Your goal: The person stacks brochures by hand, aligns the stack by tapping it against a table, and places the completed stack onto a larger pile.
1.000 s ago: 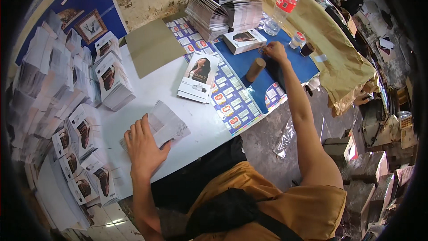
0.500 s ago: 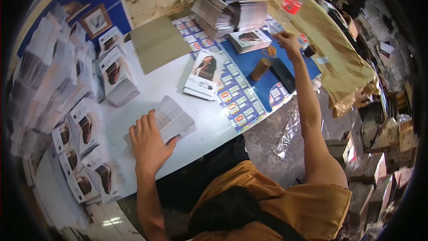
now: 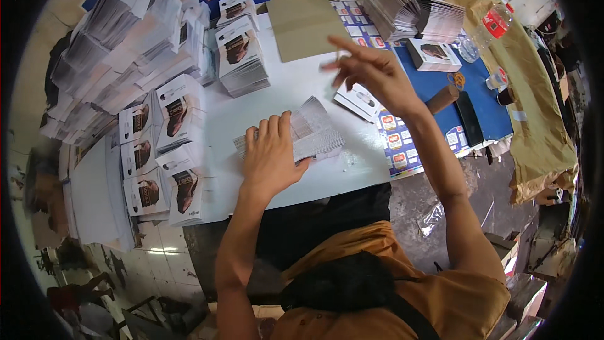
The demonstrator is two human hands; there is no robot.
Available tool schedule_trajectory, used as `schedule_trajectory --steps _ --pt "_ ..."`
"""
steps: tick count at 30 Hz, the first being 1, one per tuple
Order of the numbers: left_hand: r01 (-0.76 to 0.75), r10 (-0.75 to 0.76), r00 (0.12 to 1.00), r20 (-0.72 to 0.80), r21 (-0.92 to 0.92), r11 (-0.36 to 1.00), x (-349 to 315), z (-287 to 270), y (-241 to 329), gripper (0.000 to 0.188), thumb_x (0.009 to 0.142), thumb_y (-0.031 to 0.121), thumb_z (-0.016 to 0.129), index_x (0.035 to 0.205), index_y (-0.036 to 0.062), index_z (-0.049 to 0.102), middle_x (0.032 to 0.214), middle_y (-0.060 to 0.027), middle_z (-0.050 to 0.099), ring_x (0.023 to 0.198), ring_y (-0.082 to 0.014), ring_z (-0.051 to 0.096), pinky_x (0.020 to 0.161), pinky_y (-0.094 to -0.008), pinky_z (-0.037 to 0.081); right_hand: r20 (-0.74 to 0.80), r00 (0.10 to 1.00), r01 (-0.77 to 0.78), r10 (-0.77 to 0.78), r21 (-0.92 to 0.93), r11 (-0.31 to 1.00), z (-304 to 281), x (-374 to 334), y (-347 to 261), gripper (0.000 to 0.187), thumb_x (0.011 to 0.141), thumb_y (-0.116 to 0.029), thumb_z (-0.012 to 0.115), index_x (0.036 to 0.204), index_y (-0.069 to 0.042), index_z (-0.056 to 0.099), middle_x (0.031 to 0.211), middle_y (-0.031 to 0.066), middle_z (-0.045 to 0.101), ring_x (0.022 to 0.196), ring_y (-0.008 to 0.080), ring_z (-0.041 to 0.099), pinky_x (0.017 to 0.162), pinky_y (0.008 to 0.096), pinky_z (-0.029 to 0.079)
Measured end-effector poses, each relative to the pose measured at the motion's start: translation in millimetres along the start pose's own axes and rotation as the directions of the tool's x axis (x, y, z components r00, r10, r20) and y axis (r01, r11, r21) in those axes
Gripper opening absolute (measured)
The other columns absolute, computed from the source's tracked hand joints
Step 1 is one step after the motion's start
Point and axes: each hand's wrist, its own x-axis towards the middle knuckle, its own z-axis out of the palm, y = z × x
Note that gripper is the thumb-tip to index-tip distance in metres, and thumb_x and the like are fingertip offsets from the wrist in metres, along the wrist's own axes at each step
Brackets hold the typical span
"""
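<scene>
My left hand (image 3: 272, 154) lies across a fanned bundle of leaflets (image 3: 318, 132) on the white tabletop, its fingers over the far side and its thumb along the near edge. Above the table's middle, my right hand (image 3: 371, 79) is raised with the index finger stretched out and the other fingers loosely apart. Its fingertips are blurred, and I make out nothing held in them. Partly behind that hand lies a small stack of white printed leaflets (image 3: 357, 102). Further right, orange rubber bands (image 3: 457, 80) sit near a brown cylinder (image 3: 442, 99).
Tall piles of leaflets (image 3: 126, 44) crowd the left side, with printed stacks (image 3: 242, 56) beside them. A brown board (image 3: 305, 25) lies at the back. To the right are a leaflet stack (image 3: 434, 55), a black oblong object (image 3: 469, 119) and a plastic bottle (image 3: 497, 22).
My right hand has come back leftward from beside the bottle and rubber bands to above the table's middle. My left hand stays on the fanned leaflets. The whole view has shifted.
</scene>
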Motion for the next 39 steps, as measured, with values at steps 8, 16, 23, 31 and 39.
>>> schedule_trajectory --steps 8,16,23,31,39 --pt "-0.043 0.043 0.999 -0.013 0.008 0.999 3 6 -1 0.084 0.071 0.036 0.081 0.134 -0.0024 0.041 0.121 -0.0161 0.052 0.116 -0.0312 0.049 0.098 -0.0478 0.035 0.391 0.916 0.356 -0.096 -0.674 0.648 41 16 12 0.061 0.064 -0.030 0.088 0.115 -0.002 0.068 0.107 0.0144 0.071 0.103 0.0279 0.061 0.087 0.0398 0.048" --pt "-0.020 0.020 1.000 -0.018 -0.003 1.000 4 6 -3 0.070 0.065 0.028 0.086 0.117 -0.0029 0.052 0.109 -0.0122 0.058 0.107 -0.0288 0.056 0.089 -0.0435 0.039 0.510 0.822 0.283 0.253 -0.752 0.595 68 13 19 0.092 0.048 -0.044 0.091 0.120 0.003 0.058 0.118 0.0137 0.060 0.126 0.0317 0.043 0.097 0.0518 0.031" --pt "0.038 -0.042 0.991 -0.131 -0.034 0.999 0 14 -20 0.055 0.067 0.023 0.085 0.109 0.0023 0.057 0.101 -0.0120 0.064 0.097 -0.0304 0.062 0.082 -0.0423 0.043 0.338 0.914 0.209 0.226 -0.867 0.452 51 -24 3 0.120 0.047 -0.040 0.093 0.142 0.003 0.034 0.145 0.0188 0.041 0.143 0.0373 0.026 0.108 0.0658 0.022" --pt "-0.028 -0.113 0.961 -0.251 -0.496 0.868 -33 -15 -5 0.051 0.068 0.009 0.087 0.108 0.0009 0.058 0.095 -0.0134 0.069 0.088 -0.0239 0.070 0.077 -0.0361 0.054 0.236 0.942 0.039 0.239 -0.783 0.620 28 -63 29 0.120 0.052 -0.054 0.091 0.145 -0.003 0.035 0.145 0.0199 0.042 0.139 0.0421 0.030 0.105 0.0625 0.028" --pt "-0.089 -0.394 0.878 -0.272 -0.902 0.423 -35 -3 -16 0.047 0.075 0.007 0.084 0.110 -0.0064 0.055 0.100 -0.0145 0.067 0.089 -0.0179 0.068 0.078 -0.0298 0.056 -0.044 0.997 0.062 -0.063 -0.027 0.998 6 -58 48 0.117 0.057 -0.040 0.093 0.151 -0.005 0.034 0.151 0.0160 0.043 0.137 0.0297 0.043 0.107 0.0441 0.037"
